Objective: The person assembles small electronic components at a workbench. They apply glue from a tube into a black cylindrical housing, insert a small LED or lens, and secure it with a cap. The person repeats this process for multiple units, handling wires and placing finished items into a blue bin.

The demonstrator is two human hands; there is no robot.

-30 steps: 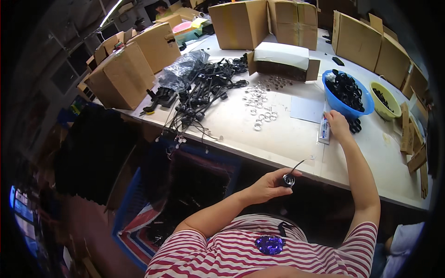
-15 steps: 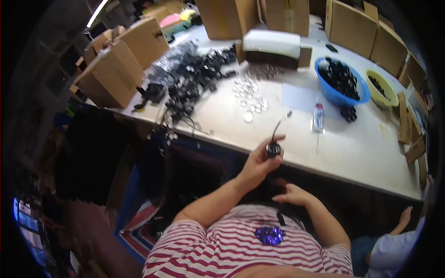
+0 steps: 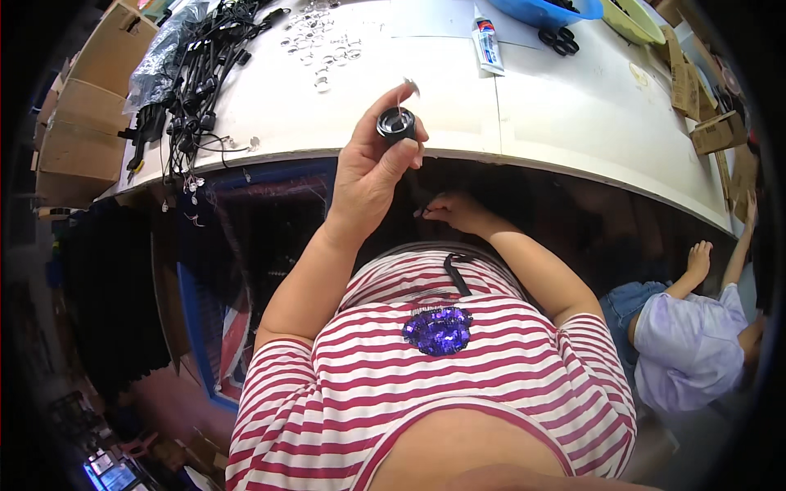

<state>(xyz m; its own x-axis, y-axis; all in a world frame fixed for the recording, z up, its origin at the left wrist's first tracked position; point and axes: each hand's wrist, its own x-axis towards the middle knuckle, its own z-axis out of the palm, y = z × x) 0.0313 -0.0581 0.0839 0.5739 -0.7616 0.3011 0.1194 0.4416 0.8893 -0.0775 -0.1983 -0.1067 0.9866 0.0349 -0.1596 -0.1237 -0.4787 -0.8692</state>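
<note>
My left hand [image 3: 372,168] is closed round a short black cylindrical housing [image 3: 396,123], its open round end facing up. A thin wire rises from the housing to a small silvery piece [image 3: 411,85] by my forefinger. This hand is over the table's front edge. Lower and to the right, my right hand [image 3: 453,211] is in front of the edge, fingers pinched together; whatever they hold is too small and dark to make out.
Black cabled parts [image 3: 201,90] lie at the table's left, beside small clear round pieces [image 3: 323,41]. A tube [image 3: 487,45], black scissors-like loops [image 3: 559,41], a blue basin [image 3: 536,10] and a yellow basin [image 3: 634,23] stand right. Another person [image 3: 688,344] is at far right.
The view has tipped down toward my body, so the table's far side has left the picture. My left hand still holds the black housing; my right hand's fingers have drawn together.
</note>
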